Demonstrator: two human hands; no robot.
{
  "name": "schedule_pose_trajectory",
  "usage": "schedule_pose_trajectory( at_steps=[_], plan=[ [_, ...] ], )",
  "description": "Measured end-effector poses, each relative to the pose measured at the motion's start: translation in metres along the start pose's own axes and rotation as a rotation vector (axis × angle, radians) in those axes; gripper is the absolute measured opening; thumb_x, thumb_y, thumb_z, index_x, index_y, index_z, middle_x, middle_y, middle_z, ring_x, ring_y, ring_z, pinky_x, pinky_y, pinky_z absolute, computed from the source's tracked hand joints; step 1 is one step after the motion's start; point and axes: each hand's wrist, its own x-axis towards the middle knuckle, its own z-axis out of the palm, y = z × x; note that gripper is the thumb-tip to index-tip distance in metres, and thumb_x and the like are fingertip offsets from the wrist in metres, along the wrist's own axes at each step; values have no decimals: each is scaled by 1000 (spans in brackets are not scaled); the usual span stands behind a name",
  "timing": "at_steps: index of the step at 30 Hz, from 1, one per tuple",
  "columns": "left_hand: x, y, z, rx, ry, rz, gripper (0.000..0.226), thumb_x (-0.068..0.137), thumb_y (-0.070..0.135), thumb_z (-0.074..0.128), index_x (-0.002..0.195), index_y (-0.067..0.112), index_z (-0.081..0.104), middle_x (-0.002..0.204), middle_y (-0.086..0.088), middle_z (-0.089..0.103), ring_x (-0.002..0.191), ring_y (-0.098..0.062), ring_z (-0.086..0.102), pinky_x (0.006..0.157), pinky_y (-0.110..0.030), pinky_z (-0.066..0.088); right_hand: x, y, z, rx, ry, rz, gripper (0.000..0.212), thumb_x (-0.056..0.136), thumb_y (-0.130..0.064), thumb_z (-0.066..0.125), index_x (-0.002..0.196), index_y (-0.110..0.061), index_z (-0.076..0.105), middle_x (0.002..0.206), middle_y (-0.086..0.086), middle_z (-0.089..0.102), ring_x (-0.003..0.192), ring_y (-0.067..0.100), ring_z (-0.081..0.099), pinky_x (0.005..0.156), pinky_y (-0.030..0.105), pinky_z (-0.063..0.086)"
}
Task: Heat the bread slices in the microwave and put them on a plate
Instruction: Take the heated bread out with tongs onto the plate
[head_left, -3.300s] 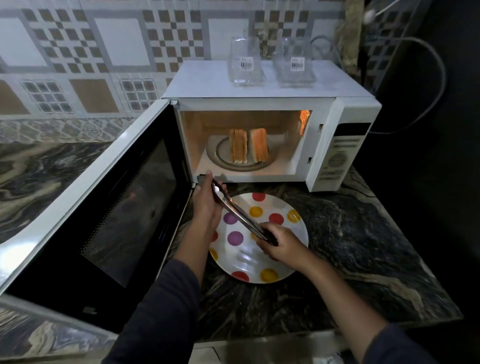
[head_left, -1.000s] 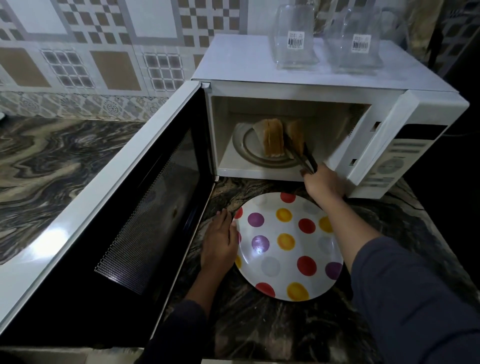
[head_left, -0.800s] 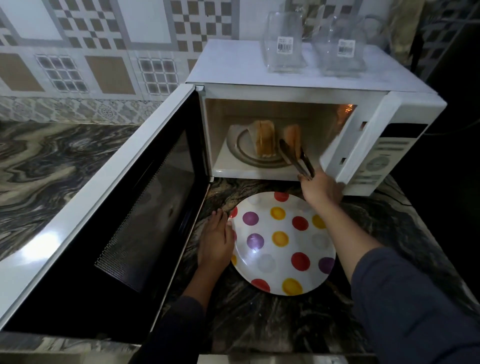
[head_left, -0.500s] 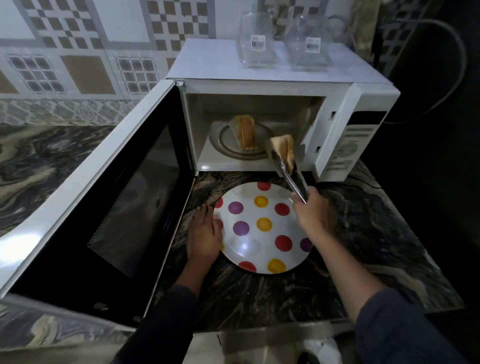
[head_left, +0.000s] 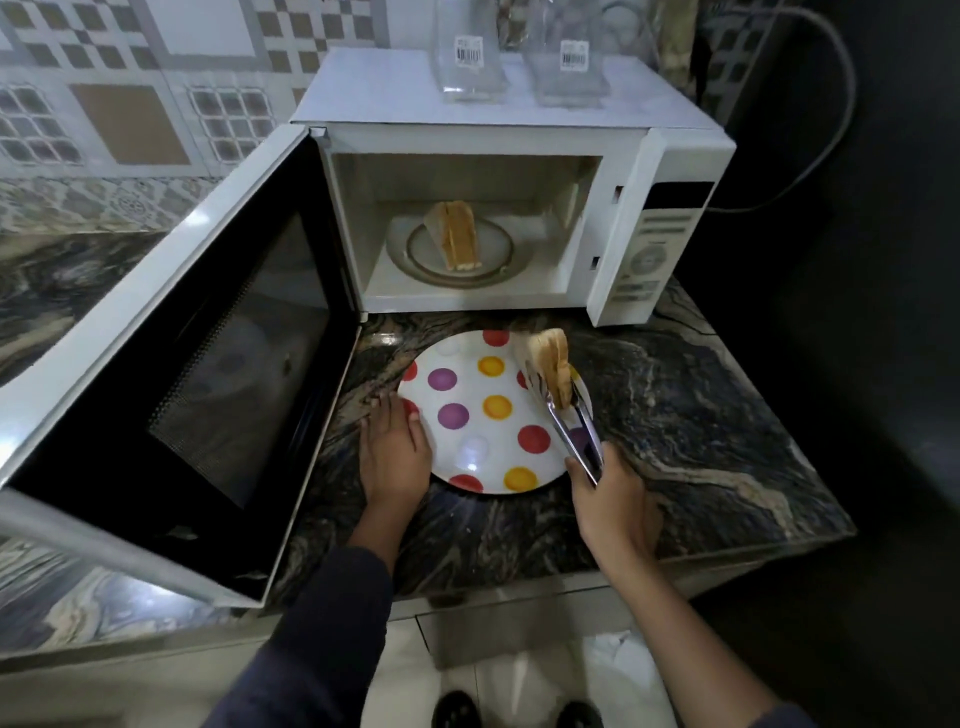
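The white microwave (head_left: 670, 156) stands open, its door (head_left: 171, 364) swung out to the left. Bread slices (head_left: 454, 244) stand on edge on the turntable (head_left: 493, 257) inside. A white plate with coloured dots (head_left: 467, 415) lies on the counter in front. My right hand (head_left: 610, 499) is shut on metal tongs (head_left: 574, 431), which pinch one bread slice (head_left: 550, 364) over the plate's right rim. My left hand (head_left: 392, 457) lies flat on the counter with its fingers against the plate's left edge.
Two clear glass containers (head_left: 470, 57) with barcode labels sit on top of the microwave. The dark marble counter (head_left: 701, 415) ends close to my body and at the right. A grey cable (head_left: 831, 104) hangs at the right wall. The open door blocks the left side.
My right hand has drawn the tongs back out of the microwave with one bread slice and lowered it over the plate. My left hand stays at the plate's edge.
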Motion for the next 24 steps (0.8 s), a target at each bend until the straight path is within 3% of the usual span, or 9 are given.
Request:
schedule_pose_trajectory(
  at_steps=[5, 15, 20, 24],
  plan=[
    [-4, 0, 0, 5, 17, 20, 55, 93, 27, 25, 137, -3, 39, 143, -21, 42, 134, -33, 37, 114, -41, 24, -14, 7, 0, -25, -13, 24, 42, 93, -46, 45, 124, -18, 46, 117, 10, 62, 100, 36, 60, 67, 35, 37],
    [-8, -5, 3, 13, 18, 36, 48, 99, 21, 32, 141, -1, 32, 149, -18, 34, 140, -29, 29, 118, -35, 16, -26, 19, 2, 36, -40, 4, 55, 92, -49, 46, 135, -15, 38, 126, 11, 57, 105, 36, 58, 73, 38, 44],
    [-12, -5, 4, -5, 8, 33, 48, 100, 23, 31, 142, 0, 33, 149, -17, 34, 140, -28, 29, 117, -34, 17, -31, 28, -3, 27, 29, -7, 62, 88, -55, 48, 132, -12, 37, 122, 10, 57, 98, 33, 61, 70, 38, 47],
    [-14, -5, 5, -10, 13, 36, 47, 99, 22, 33, 141, -1, 34, 147, -19, 37, 138, -29, 32, 117, -36, 20, -24, 10, -21, 33, 108, -86, 69, 88, -56, 47, 140, -12, 31, 128, 9, 54, 106, 31, 59, 75, 39, 50]
  ],
)
